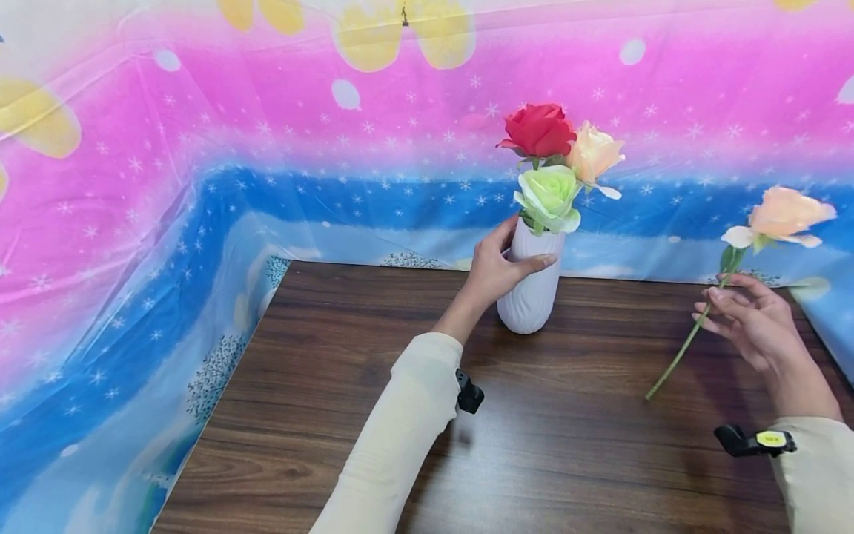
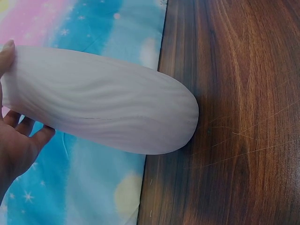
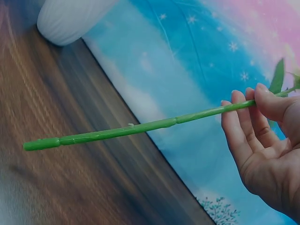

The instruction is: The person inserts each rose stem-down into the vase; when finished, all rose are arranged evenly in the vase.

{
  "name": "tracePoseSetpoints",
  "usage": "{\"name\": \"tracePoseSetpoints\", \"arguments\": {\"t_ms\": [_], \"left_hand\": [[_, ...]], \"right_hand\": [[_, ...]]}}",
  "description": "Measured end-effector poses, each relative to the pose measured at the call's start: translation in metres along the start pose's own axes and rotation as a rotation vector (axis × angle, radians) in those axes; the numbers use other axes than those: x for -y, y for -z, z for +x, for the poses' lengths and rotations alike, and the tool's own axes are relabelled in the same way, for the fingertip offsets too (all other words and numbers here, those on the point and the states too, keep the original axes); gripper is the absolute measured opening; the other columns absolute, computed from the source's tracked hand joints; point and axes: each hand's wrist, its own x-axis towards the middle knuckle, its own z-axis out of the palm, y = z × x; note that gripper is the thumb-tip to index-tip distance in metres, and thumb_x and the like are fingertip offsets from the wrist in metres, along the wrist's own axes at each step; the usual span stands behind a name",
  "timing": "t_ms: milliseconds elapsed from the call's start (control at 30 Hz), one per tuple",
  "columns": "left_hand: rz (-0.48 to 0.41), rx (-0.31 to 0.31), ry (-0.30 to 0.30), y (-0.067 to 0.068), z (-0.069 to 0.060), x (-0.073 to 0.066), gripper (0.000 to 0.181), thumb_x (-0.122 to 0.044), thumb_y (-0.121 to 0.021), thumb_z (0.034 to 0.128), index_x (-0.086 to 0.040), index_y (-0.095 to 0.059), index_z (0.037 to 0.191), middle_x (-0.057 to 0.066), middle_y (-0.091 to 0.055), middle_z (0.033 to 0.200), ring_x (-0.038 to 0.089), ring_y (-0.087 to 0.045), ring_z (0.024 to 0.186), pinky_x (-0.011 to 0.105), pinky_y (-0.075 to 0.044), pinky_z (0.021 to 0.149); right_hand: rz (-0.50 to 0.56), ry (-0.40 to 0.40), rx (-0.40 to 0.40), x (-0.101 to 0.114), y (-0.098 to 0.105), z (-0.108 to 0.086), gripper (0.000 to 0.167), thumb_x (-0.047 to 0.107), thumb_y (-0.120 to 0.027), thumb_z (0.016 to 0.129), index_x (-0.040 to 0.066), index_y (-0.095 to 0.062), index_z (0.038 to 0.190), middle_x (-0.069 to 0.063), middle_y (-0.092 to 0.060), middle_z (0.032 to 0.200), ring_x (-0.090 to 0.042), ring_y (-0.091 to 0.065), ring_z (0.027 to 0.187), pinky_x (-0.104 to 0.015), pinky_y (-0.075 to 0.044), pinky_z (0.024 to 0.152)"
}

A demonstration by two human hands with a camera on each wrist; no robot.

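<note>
A white ribbed vase (image 1: 530, 293) stands near the back of the table, and my left hand (image 1: 500, 263) grips it around its upper part. Out of its mouth rise a red rose (image 1: 539, 130), a pale green rose (image 1: 548, 197) and a peach rose (image 1: 594, 152). To the right, my right hand (image 1: 757, 319) pinches the green stem (image 3: 140, 129) of another peach rose (image 1: 790, 215) between thumb and fingers, just below its leaf. That rose tilts, bloom up to the right, with the stem's lower end pointing down toward the left. The stems inside the vase are hidden.
The dark wooden table (image 1: 320, 386) has its back edge just behind the vase. A pink and blue cloth (image 1: 267, 141) with snowflakes hangs behind and at the left. Each wrist carries a small black camera, at the left sleeve (image 1: 414, 408) and the right sleeve (image 1: 814, 467).
</note>
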Motion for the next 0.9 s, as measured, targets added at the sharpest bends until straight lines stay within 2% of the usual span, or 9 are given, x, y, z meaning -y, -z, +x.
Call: {"name": "tracePoseSetpoints", "arguments": {"t_ms": [267,600,900], "left_hand": [[0.003,0.011,0.001,0.001,-0.001,-0.002,0.076,-0.028,-0.084,0.0843,-0.02,-0.048,0.151,0.005,-0.061,0.144,0.022,-0.061,0.133,0.04,-0.054,0.108],[-0.005,0.005,0.0,0.0,-0.001,-0.001,0.076,-0.027,-0.084,0.0845,-0.019,-0.048,0.151,0.006,-0.062,0.144,0.023,-0.062,0.132,0.042,-0.054,0.107],[0.009,0.023,-0.006,0.001,-0.001,-0.001,0.075,-0.028,-0.083,0.086,-0.019,-0.047,0.151,0.005,-0.06,0.144,0.022,-0.061,0.134,0.04,-0.053,0.109]], "right_hand": [[0.036,-0.023,-0.022,0.004,-0.014,0.006,0.032,-0.01,-0.048,0.1,0.009,-0.069,0.115,-0.012,-0.079,0.097,-0.027,-0.079,0.088,-0.043,-0.065,0.074],[0.062,0.016,-0.02,0.002,-0.026,0.011,0.029,-0.011,-0.049,0.099,0.004,-0.072,0.11,-0.012,-0.077,0.092,-0.028,-0.078,0.087,-0.044,-0.065,0.075],[0.135,0.037,0.061,0.003,-0.031,0.013,0.035,-0.013,-0.043,0.101,0.0,-0.072,0.115,-0.017,-0.079,0.097,-0.029,-0.079,0.089,-0.043,-0.065,0.076]]}}
